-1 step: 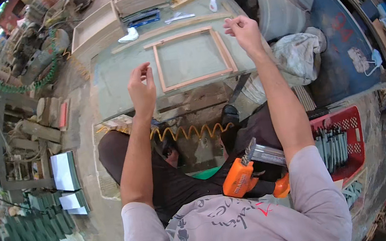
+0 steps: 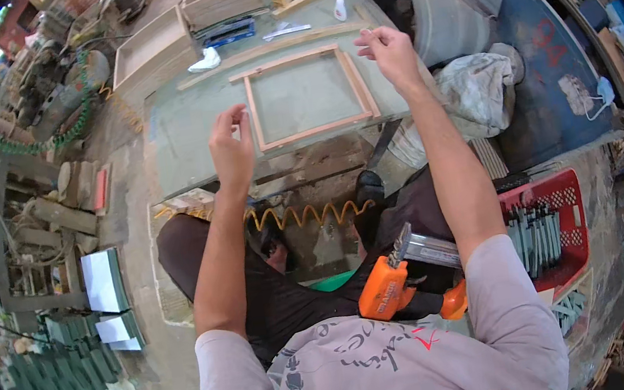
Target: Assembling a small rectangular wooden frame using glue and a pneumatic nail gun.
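Observation:
A rectangular frame of thin wooden strips (image 2: 316,130) lies flat on the grey-green worktable (image 2: 185,144). Just off its left side hovers my left hand (image 2: 231,152), fingers curled in toward the thumb. My right hand (image 2: 394,58) is raised beyond the frame's right side, its thumb and fingertips drawn together. Something tiny and pale may be at the fingertips of each hand, too small to name. Neither hand appears to touch the frame. An orange nail gun (image 2: 383,289) with a silver magazine rests across my lap.
Behind the frame are a long wooden strip (image 2: 278,45), a white glue bottle (image 2: 339,6), a white crumpled piece (image 2: 204,60) and a blue tool (image 2: 227,33). Wooden drawer boxes (image 2: 153,52) stand farther back. A barrel (image 2: 454,18), yellow coiled hose (image 2: 307,215) and red crate (image 2: 576,221) surround me.

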Tool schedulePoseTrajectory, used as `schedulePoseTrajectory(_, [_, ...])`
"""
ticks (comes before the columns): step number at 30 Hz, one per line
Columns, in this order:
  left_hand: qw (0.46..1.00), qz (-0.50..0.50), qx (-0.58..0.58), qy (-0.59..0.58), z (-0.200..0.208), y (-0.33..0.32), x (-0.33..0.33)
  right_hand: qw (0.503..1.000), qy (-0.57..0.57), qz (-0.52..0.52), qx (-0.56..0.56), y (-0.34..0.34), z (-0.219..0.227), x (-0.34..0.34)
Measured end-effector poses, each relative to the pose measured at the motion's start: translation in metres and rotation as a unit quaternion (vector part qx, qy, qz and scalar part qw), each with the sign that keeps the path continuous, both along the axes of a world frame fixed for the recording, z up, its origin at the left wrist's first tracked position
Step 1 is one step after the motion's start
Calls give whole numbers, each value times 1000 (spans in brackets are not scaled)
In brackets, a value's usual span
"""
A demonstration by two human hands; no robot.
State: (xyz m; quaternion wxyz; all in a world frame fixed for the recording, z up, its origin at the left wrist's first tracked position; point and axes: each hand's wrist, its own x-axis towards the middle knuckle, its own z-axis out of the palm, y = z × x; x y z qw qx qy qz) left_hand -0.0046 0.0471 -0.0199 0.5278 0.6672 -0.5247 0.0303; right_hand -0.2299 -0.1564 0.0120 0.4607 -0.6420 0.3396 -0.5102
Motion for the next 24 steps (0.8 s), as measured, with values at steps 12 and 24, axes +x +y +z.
schedulePoseTrajectory(12, [957,-200,44,-208,-4,-46,-108,952,242,129,-136,98,68,-70])
schedulePoseTrajectory(24, [939,-207,95,-259,-17,-61,-112,701,568,426,-68,237,57,-187])
